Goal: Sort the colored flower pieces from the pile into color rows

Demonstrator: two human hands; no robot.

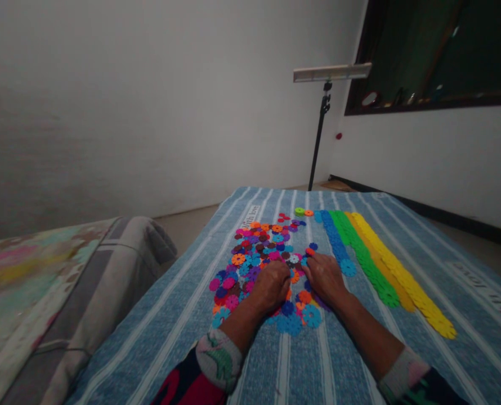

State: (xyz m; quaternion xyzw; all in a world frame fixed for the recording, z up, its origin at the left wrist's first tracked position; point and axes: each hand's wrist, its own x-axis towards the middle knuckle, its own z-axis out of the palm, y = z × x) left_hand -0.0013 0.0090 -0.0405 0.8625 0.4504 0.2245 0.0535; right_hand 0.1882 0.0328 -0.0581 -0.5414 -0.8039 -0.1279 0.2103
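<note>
A: What could go wrong from here?

B: The right hand (325, 275) sits close to the overlapping row of round blue plastic discs (335, 239). A wide outward sweep of that wrist could knock the row crooked. Pulling on the blue cloth with white stripes (170, 315) underneath might shift everything lying on it.

A: And on the other side?

B: The left hand (272, 286) is down among the loose pile of mixed-colour notched plastic discs (253, 273), so a careless drag of the forearm could scatter those nearest the person.

A: Are the hands gripping anything?

B: Both have curled fingers, pointing in and down. It's dim and their backs face us, so I can't tell whether either one has hold of a disc.

A: Where do the discs lie, then?

B: The pile spreads left of and beyond the left hand, fills the gap between the hands, and reaches nearer the person too. Right of the right hand, past the blue row, come a green row (364, 261), an orange-yellow row (381, 264) and a bright yellow row (405, 275), the farthest out.
</note>
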